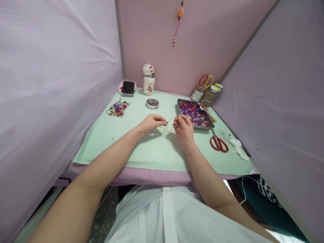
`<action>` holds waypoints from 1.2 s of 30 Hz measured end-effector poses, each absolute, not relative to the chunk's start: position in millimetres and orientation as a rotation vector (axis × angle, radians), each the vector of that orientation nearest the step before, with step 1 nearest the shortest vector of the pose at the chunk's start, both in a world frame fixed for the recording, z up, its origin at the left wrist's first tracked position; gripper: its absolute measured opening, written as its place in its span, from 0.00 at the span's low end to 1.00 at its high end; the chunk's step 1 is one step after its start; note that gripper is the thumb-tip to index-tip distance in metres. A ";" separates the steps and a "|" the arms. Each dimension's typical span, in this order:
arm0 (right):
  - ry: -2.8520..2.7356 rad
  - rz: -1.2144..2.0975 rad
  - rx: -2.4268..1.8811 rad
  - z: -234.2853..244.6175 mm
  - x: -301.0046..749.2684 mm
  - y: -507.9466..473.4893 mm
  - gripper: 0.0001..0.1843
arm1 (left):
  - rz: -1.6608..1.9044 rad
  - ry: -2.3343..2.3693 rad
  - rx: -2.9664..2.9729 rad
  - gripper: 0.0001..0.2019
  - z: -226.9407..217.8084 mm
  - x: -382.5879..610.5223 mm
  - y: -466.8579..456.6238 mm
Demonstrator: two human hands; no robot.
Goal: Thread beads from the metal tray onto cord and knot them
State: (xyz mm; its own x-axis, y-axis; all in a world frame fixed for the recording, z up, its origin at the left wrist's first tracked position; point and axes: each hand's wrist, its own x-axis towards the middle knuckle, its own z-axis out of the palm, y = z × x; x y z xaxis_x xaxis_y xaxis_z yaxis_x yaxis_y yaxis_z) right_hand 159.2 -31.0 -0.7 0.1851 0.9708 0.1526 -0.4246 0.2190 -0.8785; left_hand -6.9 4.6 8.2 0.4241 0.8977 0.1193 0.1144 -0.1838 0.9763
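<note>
Over the middle of the table, my left hand point(154, 123) pinches a thin yellowish cord point(166, 129) between thumb and fingertips. A loop of the cord hangs below the fingers. Facing it, my right hand point(183, 128) is closed, with thumb and index finger pinched on a fine strand that runs across to the left hand. Whether this strand is the same cord or a separate thread I cannot tell. Just behind the right hand sits a metal tray point(204, 128) full of purple, red and dark beads point(192, 113).
Red-handled scissors point(219, 143) and crumpled white tissue point(239, 149) lie at the right. A small round tin point(152, 103), a white bottle point(149, 82), a black pad point(128, 87) and beaded strings point(118, 108) stand farther back. Jars point(211, 95) hold more scissors point(206, 81). Fabric walls enclose the table.
</note>
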 end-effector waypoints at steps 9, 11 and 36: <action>-0.562 1.077 -0.656 5.2 186.6 -19.0 0.08 | 0.775 1.013 1.620 0.11 15.4 -11.0 0.2; -0.554 1.060 -0.658 6.1 187.8 -18.9 0.07 | 0.754 0.982 1.639 0.10 16.0 -11.1 -1.0; -1.048 0.546 -1.216 -16.7 167.9 -23.9 0.13 | 0.984 0.736 1.479 0.15 9.9 -7.0 1.9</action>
State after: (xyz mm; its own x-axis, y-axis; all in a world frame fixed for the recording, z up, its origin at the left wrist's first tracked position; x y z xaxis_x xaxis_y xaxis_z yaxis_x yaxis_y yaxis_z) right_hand 167.9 -23.9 -16.7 0.4534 0.8181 0.3538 0.1790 0.3052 -0.9353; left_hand -7.0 1.9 9.9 0.4513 0.8760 0.1701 -0.0843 -0.1479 0.9854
